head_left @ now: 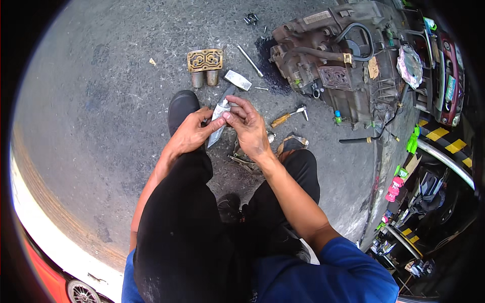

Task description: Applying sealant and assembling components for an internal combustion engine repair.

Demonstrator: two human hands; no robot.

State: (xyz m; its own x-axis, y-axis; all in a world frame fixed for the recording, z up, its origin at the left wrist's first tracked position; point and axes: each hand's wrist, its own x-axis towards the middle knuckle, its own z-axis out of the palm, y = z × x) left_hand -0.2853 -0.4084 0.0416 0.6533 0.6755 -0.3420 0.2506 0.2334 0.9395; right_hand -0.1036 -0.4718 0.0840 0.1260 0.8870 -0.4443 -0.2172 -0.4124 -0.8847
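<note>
Thumbs partly cover the silver squeeze tube (215,135), and the left fingertips behind it are hidden. Left hand (190,132) and right hand (249,132) both pinch it, on the wearer's side of the two-cylinder metal block (204,61); its long axis slants lengthwise, nozzle blockward.

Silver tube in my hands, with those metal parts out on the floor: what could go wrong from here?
The silver tube could spurt if the left hand or right hand presses too hard. The twin-cylinder metal part lies on gritty concrete with its channelled flange uncovered, so dirt might get into the openings. The dark stain beside the gearbox may be oil, and could be slippery underfoot.
</note>
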